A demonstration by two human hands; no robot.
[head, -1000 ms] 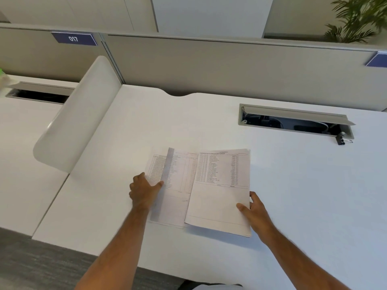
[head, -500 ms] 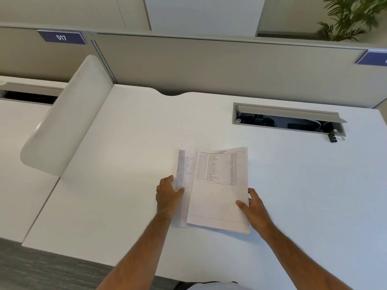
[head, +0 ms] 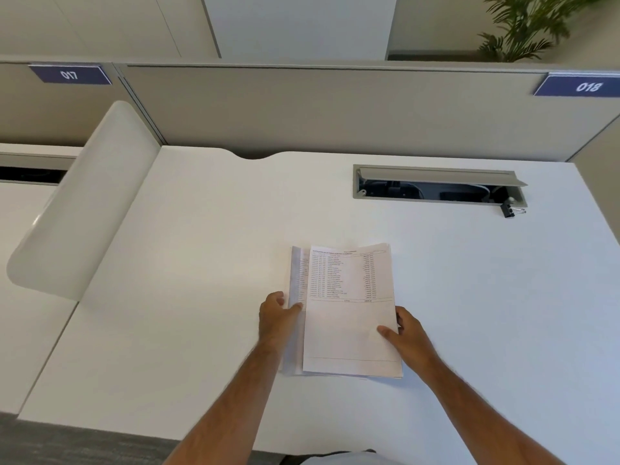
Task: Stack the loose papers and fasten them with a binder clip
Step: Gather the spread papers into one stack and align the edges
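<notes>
Several printed white papers (head: 349, 317) lie overlapped on the white desk (head: 201, 263), the lower sheets sticking out a little on the left. My left hand (head: 276, 317) grips the left edge of those lower sheets. My right hand (head: 407, 330) holds the right edge, thumb on the top sheet. A small black binder clip (head: 510, 210) lies far off at the back right, by the corner of the cable tray, with neither hand near it.
An open grey cable tray (head: 436, 184) is sunk into the desk at the back right. A white curved divider (head: 84, 203) stands at the left edge. Beige partition panels (head: 335, 109) wall off the back. The neighbouring desk lies left.
My left hand has slid the left sheets to the right, under the top sheet, so the spread-out papers now nearly overlap. My right hand has stayed on the right edge.
</notes>
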